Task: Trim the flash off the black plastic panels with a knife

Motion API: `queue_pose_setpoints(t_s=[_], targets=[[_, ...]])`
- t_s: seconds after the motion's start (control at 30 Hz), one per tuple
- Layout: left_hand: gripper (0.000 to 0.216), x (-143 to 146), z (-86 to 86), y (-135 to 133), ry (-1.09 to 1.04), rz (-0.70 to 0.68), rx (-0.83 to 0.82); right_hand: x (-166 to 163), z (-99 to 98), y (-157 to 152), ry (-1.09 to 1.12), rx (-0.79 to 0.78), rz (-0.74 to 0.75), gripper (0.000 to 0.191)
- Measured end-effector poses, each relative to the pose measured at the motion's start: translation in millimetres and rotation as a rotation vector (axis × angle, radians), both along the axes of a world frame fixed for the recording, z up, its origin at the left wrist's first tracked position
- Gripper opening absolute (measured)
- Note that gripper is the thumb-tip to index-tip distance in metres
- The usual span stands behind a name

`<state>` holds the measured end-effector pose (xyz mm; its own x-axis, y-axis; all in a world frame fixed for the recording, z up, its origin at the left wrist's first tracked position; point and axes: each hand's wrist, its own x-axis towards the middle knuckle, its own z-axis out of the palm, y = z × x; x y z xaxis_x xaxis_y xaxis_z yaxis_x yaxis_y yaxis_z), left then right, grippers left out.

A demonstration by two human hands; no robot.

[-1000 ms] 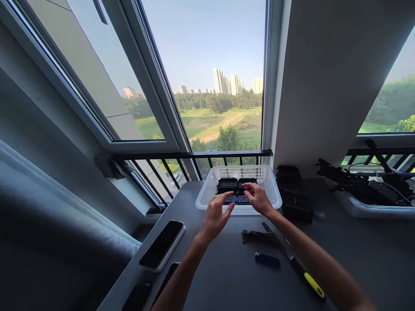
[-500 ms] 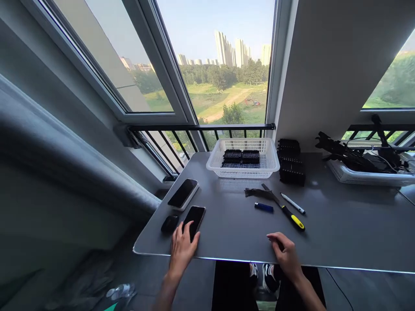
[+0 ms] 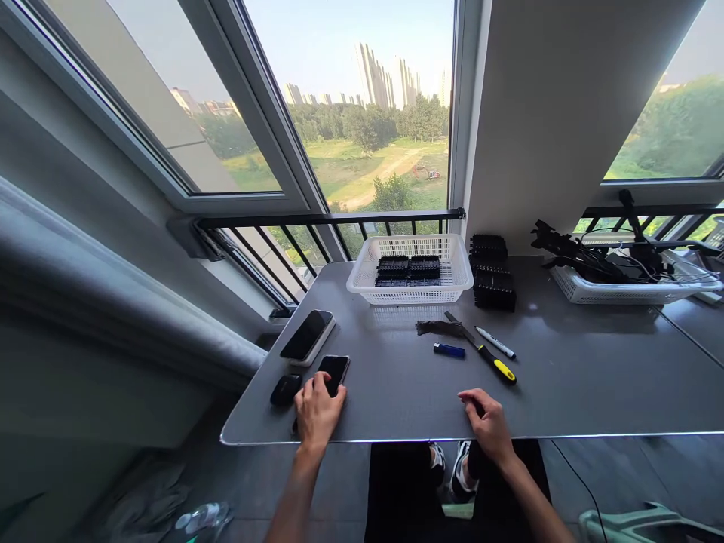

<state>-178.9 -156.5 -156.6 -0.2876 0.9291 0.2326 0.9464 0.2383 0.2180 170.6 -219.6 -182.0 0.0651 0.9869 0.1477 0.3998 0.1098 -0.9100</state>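
My left hand (image 3: 318, 411) lies over a black smartphone (image 3: 335, 371) near the desk's front edge. Its fingers curl round the phone's left side and the thumb sits along the right, covering the lower half. Just left of that hand is a small black rounded object (image 3: 286, 390), perhaps a mouse. My right hand (image 3: 486, 424) rests at the front edge, fingers loosely curled in with nothing seen in them. Nearest to it are a yellow-and-black handled tool (image 3: 496, 365), a blue lighter (image 3: 449, 351) and a white marker pen (image 3: 495, 342).
A second phone (image 3: 308, 335) lies on a white box at the left. Toward the window stands a white basket (image 3: 410, 296) with black slotted parts; similar black parts (image 3: 493, 283) are stacked beside it. Another white basket (image 3: 616, 292) holds black pieces and cables. A dark strip (image 3: 438, 327) touches the tool's blade.
My left hand's fingers have curled in more round the smartphone. The right hand keeps its loose curl. The whole view has shifted slightly, with the desk things now a little further left and up.
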Motion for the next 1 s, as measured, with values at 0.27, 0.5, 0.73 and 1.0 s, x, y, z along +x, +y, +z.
queue_pose_setpoints(t_s=[0.27, 0.5, 0.73, 1.0], targets=[[0.055, -1, -5.5, -26, -0.04, -0.028, 0.123, -2, 2.1, -3, -0.002, 0.018, 0.024, 0.026], [0.065, -2, -8.2, -64, -0.142, 0.006, 0.37, -5, 3.9, -5, -0.027, 0.021, 0.027, 0.026], [0.043, -8, -26.6, -85, -0.122, 0.065, 0.438, -5, -2.8, -4, -0.065, 0.035, 0.035, 0.026], [0.047, -12, -22.2, -66, -0.059, -0.118, 0.219, -9, -8.8, -4, -0.132, 0.061, 0.05, 0.026]])
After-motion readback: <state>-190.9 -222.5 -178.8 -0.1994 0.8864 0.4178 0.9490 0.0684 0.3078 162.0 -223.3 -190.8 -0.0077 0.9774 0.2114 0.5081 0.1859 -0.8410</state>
